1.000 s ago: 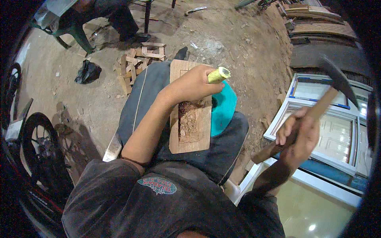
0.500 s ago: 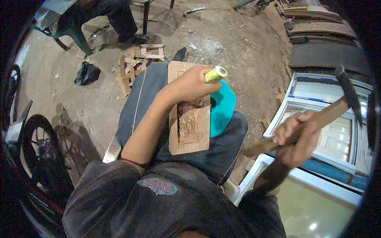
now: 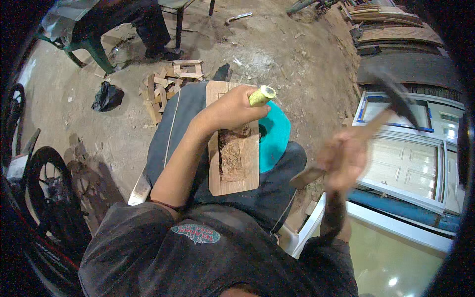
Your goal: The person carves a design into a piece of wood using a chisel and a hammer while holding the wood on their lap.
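Note:
Across my lap lies a wooden board [image 3: 251, 161] with a rough, chipped-out recess in its middle. My left hand [image 3: 228, 110] is closed over the board, wrapped round a chisel [image 3: 262, 96] whose yellow-green handle end sticks out above the fist. The chisel's blade is hidden under the hand. Off to the right, my right hand [image 3: 345, 157] grips the wooden handle of a hammer [image 3: 395, 98], its dark head raised up and away from the chisel. That hand and the hammer are blurred by motion. Beside the board, under its right edge, shows a turquoise piece [image 3: 277, 136].
Wood offcuts [image 3: 161, 91] and a black plastic bag [image 3: 108, 97] lie on the dirt floor ahead. White-framed panels [image 3: 405, 158] stand at right, below stacked boards [image 3: 396, 34]. A wheel [image 3: 47, 178] is at left. Another person's leg [image 3: 151, 32] and a green chair [image 3: 94, 52] are far left.
My right hand has swung the hammer leftward, toward the board, and the hammer head has moved left. My left hand and the chisel have barely shifted.

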Tool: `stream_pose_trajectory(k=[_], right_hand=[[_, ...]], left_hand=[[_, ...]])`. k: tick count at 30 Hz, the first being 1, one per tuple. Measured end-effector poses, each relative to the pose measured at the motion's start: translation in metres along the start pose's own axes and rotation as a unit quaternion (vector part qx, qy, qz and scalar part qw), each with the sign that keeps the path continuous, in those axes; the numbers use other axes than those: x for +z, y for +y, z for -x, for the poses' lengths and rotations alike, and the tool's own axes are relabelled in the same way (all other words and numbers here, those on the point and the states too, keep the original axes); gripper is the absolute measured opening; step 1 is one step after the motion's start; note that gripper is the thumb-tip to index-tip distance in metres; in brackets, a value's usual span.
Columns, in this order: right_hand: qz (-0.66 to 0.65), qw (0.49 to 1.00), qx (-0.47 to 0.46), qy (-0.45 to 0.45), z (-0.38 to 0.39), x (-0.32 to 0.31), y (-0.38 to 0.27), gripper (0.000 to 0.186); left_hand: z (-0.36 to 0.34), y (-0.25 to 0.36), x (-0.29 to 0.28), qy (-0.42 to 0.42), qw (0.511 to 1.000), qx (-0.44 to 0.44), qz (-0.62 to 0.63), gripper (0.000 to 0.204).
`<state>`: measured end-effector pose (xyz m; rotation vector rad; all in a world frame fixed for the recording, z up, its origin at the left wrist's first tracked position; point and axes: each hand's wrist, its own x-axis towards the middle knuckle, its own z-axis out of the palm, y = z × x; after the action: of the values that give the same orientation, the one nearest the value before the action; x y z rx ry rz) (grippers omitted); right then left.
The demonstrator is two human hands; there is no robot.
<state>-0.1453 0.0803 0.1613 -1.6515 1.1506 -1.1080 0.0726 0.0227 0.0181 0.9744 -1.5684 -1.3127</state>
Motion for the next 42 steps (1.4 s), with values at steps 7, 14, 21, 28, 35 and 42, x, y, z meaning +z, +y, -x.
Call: stream_pose_trajectory(k=[7, 14, 21, 28, 35, 42], right_hand=[[0.259, 0.957, 0.123, 0.035, 0.0, -0.011, -0.015, 0.027], [0.123, 0.992, -0.003, -0.03, 0.008, -0.014, 0.023, 0.032], [0.178, 0.974, 0.138, 0.026, -0.001, -0.007, -0.018, 0.031], [-0.079, 0.993, 0.061, 0.068, 0.022, -0.025, 0.002, 0.026], [-0.029, 0.945, 0.325, -0.025, 0.094, -0.001, 0.069, 0.021], [0.042, 0.941, 0.335, -0.02, 0.095, -0.012, 0.111, 0.024]], left_hand=[[0.002, 0.001, 0.003, -0.013, 1.0, 0.003, -0.023, 0.027], [-0.005, -0.006, 0.006, -0.023, 1.0, 0.021, -0.002, 0.025], [0.01, -0.009, 0.005, 0.031, 0.999, -0.005, -0.041, 0.022], [0.016, 0.037, -0.009, 0.128, 0.985, -0.052, 0.104, 0.023], [0.015, 0.034, -0.005, 0.311, 0.906, -0.008, 0.288, 0.016], [0.006, 0.015, 0.002, 0.256, 0.922, 0.068, 0.282, 0.014]])
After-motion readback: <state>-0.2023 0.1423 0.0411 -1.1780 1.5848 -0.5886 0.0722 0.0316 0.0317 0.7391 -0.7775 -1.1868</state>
